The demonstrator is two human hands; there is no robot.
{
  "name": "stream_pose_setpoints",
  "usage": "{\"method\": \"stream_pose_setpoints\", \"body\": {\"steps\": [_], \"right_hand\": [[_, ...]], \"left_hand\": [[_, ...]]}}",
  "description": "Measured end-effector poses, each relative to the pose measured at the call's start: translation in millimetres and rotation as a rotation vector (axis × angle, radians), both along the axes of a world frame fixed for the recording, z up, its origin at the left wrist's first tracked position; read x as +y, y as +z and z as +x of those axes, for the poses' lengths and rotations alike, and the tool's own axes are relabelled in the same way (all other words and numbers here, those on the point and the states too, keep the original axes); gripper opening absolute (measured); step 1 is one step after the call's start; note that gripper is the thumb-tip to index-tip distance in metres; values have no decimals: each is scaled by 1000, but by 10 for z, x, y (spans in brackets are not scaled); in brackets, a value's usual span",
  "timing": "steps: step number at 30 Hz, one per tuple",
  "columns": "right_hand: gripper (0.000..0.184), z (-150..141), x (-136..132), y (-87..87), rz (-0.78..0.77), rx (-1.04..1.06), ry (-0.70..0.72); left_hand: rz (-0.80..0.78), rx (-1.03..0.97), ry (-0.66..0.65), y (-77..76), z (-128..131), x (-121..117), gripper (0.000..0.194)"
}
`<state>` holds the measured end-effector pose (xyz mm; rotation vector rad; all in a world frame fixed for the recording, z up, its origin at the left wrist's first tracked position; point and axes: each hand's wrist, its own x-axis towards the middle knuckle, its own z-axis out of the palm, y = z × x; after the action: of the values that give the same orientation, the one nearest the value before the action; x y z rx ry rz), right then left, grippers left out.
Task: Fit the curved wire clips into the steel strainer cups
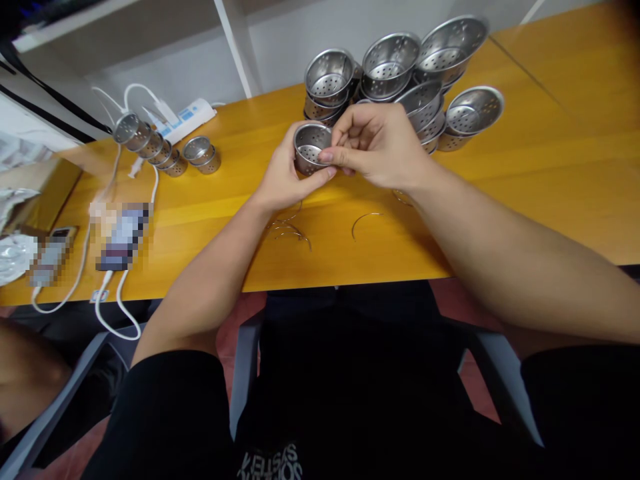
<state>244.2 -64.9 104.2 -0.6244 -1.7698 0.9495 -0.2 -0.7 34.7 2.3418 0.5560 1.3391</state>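
My left hand [285,170] is wrapped round a small perforated metal cup [311,148], holding it above the table with its mouth tilted toward me. At the cup's right rim, my right hand [373,143] is closed in a pinch, thumb against the edge. Whatever sits between those fingertips, if anything, is too small to make out. Below the hands lie several thin curved wires [290,230], and a single curved wire [365,217] is a bit farther right. Just behind the cup rises a stack of perforated metal cups [327,77].
More stacked cups [390,63] stand at the back right, beside a separate wide cup [473,113]. Smaller cups [200,153] are at the left, near a white power strip [187,120]. Two phones with white cables, one phone [123,237] nearer, lie left. Another person's leg [30,373] shows lower left.
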Motion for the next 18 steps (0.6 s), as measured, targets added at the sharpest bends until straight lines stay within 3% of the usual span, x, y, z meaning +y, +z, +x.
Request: {"method": "stream_pose_setpoints", "body": {"steps": [7, 12, 18], "right_hand": [[72, -25, 15, -80, 75, 8, -94], [52, -17, -103, -28, 209, -50, -301], [37, 2, -145, -28, 305, -176, -269]], "left_hand": [[15, -17, 0, -63, -15, 68, 102], [8, -34, 48, -59, -72, 162, 102], [-18, -36, 38, -18, -124, 186, 99]]}}
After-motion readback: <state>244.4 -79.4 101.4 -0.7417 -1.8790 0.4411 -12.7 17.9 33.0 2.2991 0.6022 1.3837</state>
